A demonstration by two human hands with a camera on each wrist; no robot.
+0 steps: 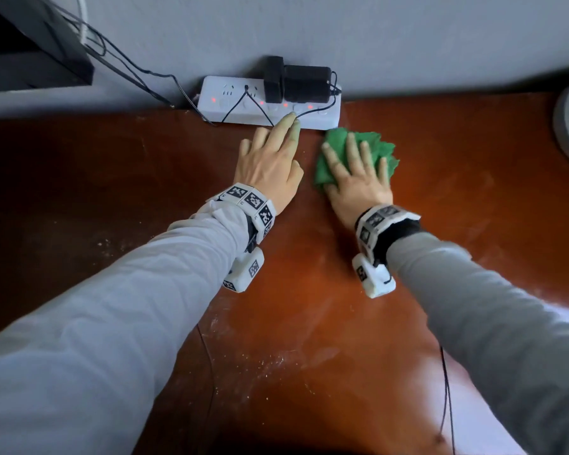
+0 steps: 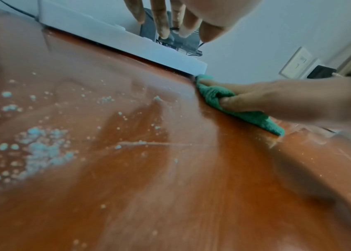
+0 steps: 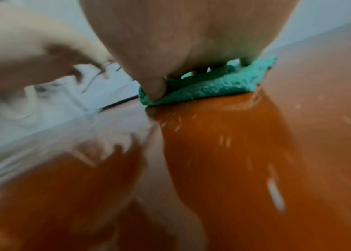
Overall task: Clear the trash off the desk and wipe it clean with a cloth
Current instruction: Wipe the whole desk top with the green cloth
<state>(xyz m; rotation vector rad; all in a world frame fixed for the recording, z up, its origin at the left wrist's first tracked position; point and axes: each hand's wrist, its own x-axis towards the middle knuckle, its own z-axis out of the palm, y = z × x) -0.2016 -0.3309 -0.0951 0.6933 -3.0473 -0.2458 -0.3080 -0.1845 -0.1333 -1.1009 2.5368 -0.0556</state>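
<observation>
a reddish-brown tabotop... a reddish-brown tabletop [image 1: 440, 198] against a grey wall, speckled with pale crumbs [image 2: 39, 152]. the right hand [image 1: 358, 178] presses a green cloth [image 1: 380, 149] flat, fingers spread, thumb tucked at its edge, just beside a white power strip [image 1: 230, 103]. the left hand [image 1: 270, 162] lies open, straight fingertips reaching the strip's front edge.
</observation>
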